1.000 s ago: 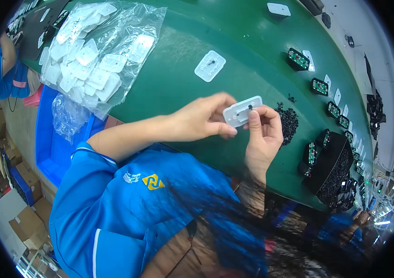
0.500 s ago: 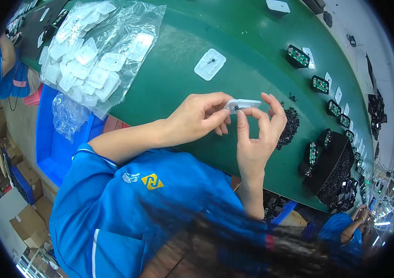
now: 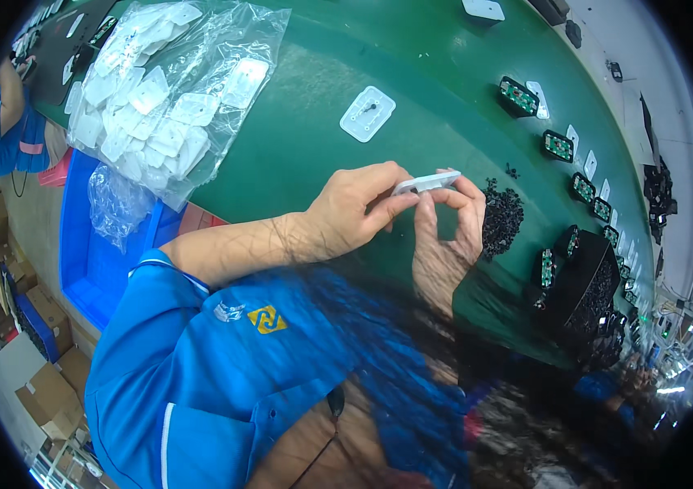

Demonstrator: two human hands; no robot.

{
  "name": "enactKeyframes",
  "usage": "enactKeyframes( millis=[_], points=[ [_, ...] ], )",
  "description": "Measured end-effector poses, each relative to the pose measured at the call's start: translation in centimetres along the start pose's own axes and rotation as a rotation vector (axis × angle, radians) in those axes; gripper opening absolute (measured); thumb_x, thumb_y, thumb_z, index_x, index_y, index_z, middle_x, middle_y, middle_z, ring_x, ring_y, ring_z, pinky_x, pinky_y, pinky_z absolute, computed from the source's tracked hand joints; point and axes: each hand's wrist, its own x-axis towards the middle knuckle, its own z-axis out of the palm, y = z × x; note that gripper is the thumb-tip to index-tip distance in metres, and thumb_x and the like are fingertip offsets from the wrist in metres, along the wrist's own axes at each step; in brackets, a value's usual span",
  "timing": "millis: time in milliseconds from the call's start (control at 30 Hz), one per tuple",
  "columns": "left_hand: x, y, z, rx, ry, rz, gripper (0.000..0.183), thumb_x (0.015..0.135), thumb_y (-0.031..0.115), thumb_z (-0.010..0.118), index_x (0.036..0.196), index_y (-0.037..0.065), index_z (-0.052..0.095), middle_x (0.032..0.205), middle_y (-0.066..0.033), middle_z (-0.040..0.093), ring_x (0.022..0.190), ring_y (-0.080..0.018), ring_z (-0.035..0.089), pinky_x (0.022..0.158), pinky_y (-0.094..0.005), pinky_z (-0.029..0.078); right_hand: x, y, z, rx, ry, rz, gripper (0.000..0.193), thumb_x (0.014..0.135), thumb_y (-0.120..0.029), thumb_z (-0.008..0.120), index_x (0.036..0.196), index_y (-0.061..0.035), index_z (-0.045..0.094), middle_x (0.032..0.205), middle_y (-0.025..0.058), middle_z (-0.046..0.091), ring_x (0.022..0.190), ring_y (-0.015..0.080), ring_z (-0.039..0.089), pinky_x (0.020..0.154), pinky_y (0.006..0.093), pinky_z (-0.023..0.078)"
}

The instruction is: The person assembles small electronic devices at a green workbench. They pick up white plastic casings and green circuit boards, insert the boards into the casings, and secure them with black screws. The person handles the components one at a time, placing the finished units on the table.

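Note:
A white plastic cover plate [image 3: 428,182] is held above the green table, seen nearly edge-on. My left hand [image 3: 360,202] pinches its left end between thumb and fingers. At its right end my right hand [image 3: 451,230] grips it, with the thumb at the underside and fingers along the far edge. Part of the plate's lower face is hidden by my fingers. Beyond my hands a second white cover plate [image 3: 368,114] lies flat, with a small dark part at its middle. Right of my right hand is a pile of small black parts [image 3: 503,218].
A clear plastic bag [image 3: 232,122] full of white plates covers the table's left. Below it stands a blue bin [image 3: 86,269]. Black housings with green circuit boards [image 3: 558,146] line the right side, near a black box [image 3: 584,285] of small parts. Other people work at far left and lower right.
The held plate has tipped to a more edge-on angle, its right end higher. My right fingers have closed in onto its right end. Loose hair now hangs across the lower right of the view.

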Motion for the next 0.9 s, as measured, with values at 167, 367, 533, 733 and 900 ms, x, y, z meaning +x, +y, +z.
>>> enactKeyframes(
  millis=[167, 367, 533, 733, 900],
  points=[
    [0.2, -1.1, -0.1, 0.123, 0.053, 0.169, 0.011, 0.091, 0.008, 0.056, 0.097, -0.001, 0.057, 0.076, -0.0060, 0.058, 0.059, -0.0106, 0.058, 0.053, -0.0227, 0.047, 0.1, 0.7, -0.1, 0.130, -0.085, 0.033, 0.014, 0.080, -0.008, 0.069, 0.083, -0.0029, 0.057, 0.109, 0.0130, 0.056, 0.103, 0.0239, 0.053, 0.090, 0.0348, 0.040],
    [0.2, 0.3, -0.9, -0.309, -0.056, -0.199, 0.014, 0.093, 0.014, 0.055, 0.097, 0.001, 0.054, 0.072, -0.0039, 0.058, 0.058, -0.0080, 0.056, 0.051, -0.0209, 0.045, 1.3, 0.7, -1.8, 0.695, -0.121, 0.312, 0.044, 0.082, -0.003, 0.066, 0.119, 0.0003, 0.042, 0.109, 0.0128, 0.055, 0.097, 0.0155, 0.054, 0.085, 0.0287, 0.043],
    [0.4, 0.6, -1.3, -0.390, -0.098, -0.271, 0.016, 0.094, 0.017, 0.054, 0.098, 0.002, 0.054, 0.072, -0.0036, 0.057, 0.055, -0.0069, 0.055, 0.050, -0.0202, 0.044, 1.3, 1.4, -2.4, 0.562, -0.253, 0.321, 0.034, 0.083, -0.007, 0.068, 0.111, 0.0010, 0.052, 0.098, 0.0065, 0.060, 0.090, 0.0115, 0.054, 0.081, 0.0251, 0.043],
    [0.0, 0.4, -0.8, -0.329, -0.120, -0.249, 0.016, 0.094, 0.018, 0.054, 0.098, 0.002, 0.055, 0.070, -0.0025, 0.056, 0.054, -0.0055, 0.052, 0.048, -0.0198, 0.041, 1.6, 0.3, -2.3, 0.379, -0.340, 0.327, 0.028, 0.080, -0.008, 0.070, 0.103, -0.0005, 0.056, 0.088, 0.0037, 0.062, 0.079, 0.0092, 0.056, 0.070, 0.0229, 0.045],
    [-0.1, -0.1, -0.7, -0.202, -0.156, -0.187, 0.015, 0.093, 0.016, 0.055, 0.098, 0.002, 0.055, 0.070, -0.0020, 0.056, 0.053, -0.0049, 0.050, 0.047, -0.0198, 0.040, 2.2, 0.8, -3.2, 0.376, -0.453, 0.381, 0.017, 0.079, -0.008, 0.070, 0.090, -0.0011, 0.058, 0.082, 0.0013, 0.062, 0.074, 0.0072, 0.056, 0.066, 0.0219, 0.044]
  ],
)
